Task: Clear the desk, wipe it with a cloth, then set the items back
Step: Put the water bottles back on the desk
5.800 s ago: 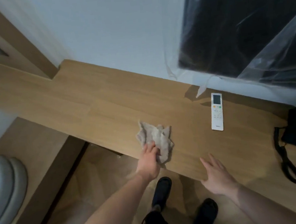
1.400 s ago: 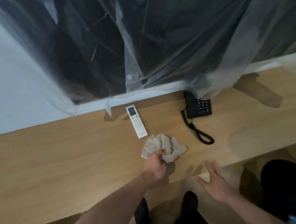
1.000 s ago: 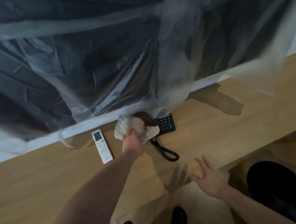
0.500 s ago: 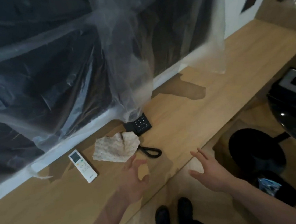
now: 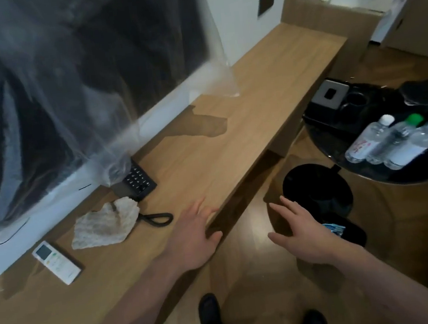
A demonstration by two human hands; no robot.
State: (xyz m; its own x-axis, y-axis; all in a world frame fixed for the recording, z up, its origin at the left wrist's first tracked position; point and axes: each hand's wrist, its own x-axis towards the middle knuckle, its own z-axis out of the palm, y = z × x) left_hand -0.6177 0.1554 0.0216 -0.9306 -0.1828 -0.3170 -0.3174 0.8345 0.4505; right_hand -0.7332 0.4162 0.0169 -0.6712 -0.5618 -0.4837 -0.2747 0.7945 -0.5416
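Observation:
The beige cloth [image 5: 105,227] lies loose on the wooden desk [image 5: 222,155], between a white remote [image 5: 56,262] on its left and a black telephone [image 5: 139,182] behind it, partly on the phone's coiled cord [image 5: 158,218]. My left hand [image 5: 193,239] hovers over the desk's front edge with fingers spread, holding nothing. My right hand [image 5: 301,234] is out past the edge above the floor, fingers also spread and empty.
A plastic-wrapped dark screen [image 5: 67,85] hangs on the wall over the desk. To the right stands a round black table [image 5: 383,170] with several water bottles [image 5: 390,143], a black tray and cups. A black bin [image 5: 316,190] sits on the floor below it.
My left hand carried the cloth toward the wall, let it go next to the phone, then drew back to the desk's front edge. The view swung right, revealing the round table.

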